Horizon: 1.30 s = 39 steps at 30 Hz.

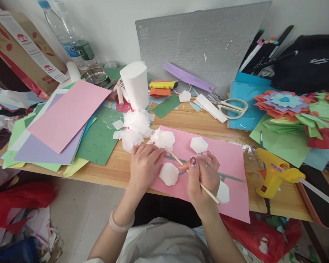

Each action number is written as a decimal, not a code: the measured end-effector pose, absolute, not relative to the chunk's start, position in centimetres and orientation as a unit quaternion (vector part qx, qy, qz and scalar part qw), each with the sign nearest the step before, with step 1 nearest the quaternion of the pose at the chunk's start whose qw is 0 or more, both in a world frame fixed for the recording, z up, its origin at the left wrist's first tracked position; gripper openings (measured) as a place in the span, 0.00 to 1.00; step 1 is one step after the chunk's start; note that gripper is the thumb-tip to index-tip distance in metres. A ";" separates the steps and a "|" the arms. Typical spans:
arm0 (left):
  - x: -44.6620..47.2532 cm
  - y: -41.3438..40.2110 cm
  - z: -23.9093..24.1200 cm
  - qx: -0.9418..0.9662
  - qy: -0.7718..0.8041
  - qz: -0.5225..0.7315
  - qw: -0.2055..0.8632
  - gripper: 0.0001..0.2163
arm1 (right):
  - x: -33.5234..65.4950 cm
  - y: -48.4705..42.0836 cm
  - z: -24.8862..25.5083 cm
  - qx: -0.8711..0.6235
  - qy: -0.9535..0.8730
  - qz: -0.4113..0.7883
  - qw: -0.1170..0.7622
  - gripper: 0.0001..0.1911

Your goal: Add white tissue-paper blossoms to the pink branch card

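Note:
A pink sheet of paper (237,157) lies before me with a grey-green branching line drawn on it. My right hand (204,175) grips a thin wooden stick (210,193) like a pencil, its tip pointing up and left. My left hand (146,160) is closed at the sheet's left edge, fingertips by the stick's tip; what they pinch is hidden. Just beyond those fingers sits a white tissue-paper puff (164,138). Flat white paper pieces (169,174) are spread over the sheet, one partly behind my right hand. Loose white tissue squares (137,122) are heaped to the left.
A yellow glue gun (272,175) stands at the right, near a phone (320,193). Scissors (233,108), a white paper roll (135,86) and a yellow cutter (163,85) lie behind. Coloured paper (68,113) is stacked left; layered paper flowers (285,102) lie right. A grey cutting mat (192,47) leans on the wall.

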<state>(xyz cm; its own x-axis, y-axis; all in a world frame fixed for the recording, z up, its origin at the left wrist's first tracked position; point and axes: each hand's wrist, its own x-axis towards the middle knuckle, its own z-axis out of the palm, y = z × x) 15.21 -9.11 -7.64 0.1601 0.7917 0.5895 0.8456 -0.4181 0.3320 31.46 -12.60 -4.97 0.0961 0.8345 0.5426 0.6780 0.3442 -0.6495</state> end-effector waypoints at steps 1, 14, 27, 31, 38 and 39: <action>15.2 -9.3 -7.6 -0.757 -0.546 -0.357 0.029 0.06 | 31.5 -12.6 -4.9 -0.567 -0.669 0.080 0.475 0.18; 13.9 -11.3 -8.5 -0.755 -0.598 -0.265 0.055 0.08 | 30.1 -11.9 -4.7 -0.575 -0.711 0.023 0.404 0.15; 13.1 -10.3 -7.2 -0.641 -0.677 -0.337 -0.134 0.07 | 31.4 -14.0 -3.1 -0.574 -0.579 0.121 0.567 0.21; 13.1 -8.4 -5.9 -0.590 -0.719 -0.326 -0.168 0.11 | 31.5 -14.1 -3.4 -0.569 -0.556 0.138 0.589 0.23; 11.7 -8.5 -5.6 -0.581 -0.714 -0.329 -0.212 0.06 | 31.8 -14.2 -3.6 -0.559 -0.555 0.139 0.600 0.22; 11.4 -8.9 -5.5 -0.564 -0.716 -0.342 -0.229 0.06 | 31.7 -14.2 -3.6 -0.558 -0.553 0.137 0.603 0.22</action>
